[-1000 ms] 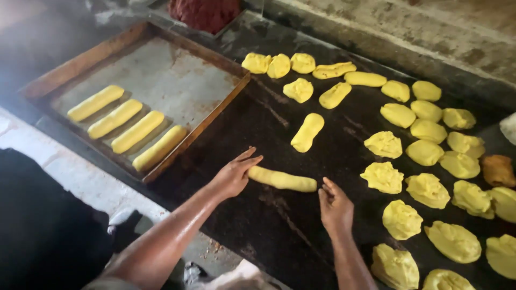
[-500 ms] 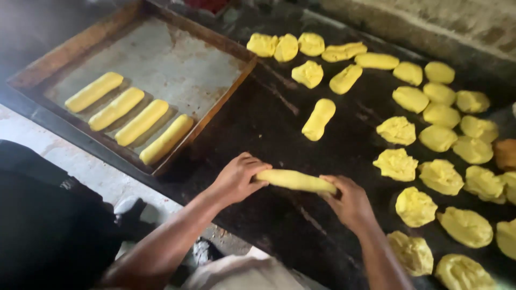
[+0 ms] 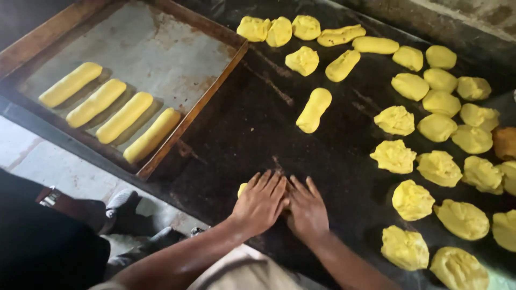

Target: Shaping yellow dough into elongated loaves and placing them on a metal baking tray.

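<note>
Yellow dough piece [image 3: 242,189] is lying on the dark bench [image 3: 242,129], almost hidden under the left hand [image 3: 262,202] and right hand [image 3: 306,209], both pressing down with fingers flat and extended. Soft and pliable-looking, it is probably best lifted from both ends.

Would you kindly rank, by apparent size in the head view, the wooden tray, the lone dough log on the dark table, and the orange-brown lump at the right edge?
1. Wooden tray, by far the largest.
2. Lone dough log, lying between the tray and the heap of yellow pieces.
3. Orange-brown lump, smallest as seen, though the frame edge cuts it off, so its full size is unsure.
</note>
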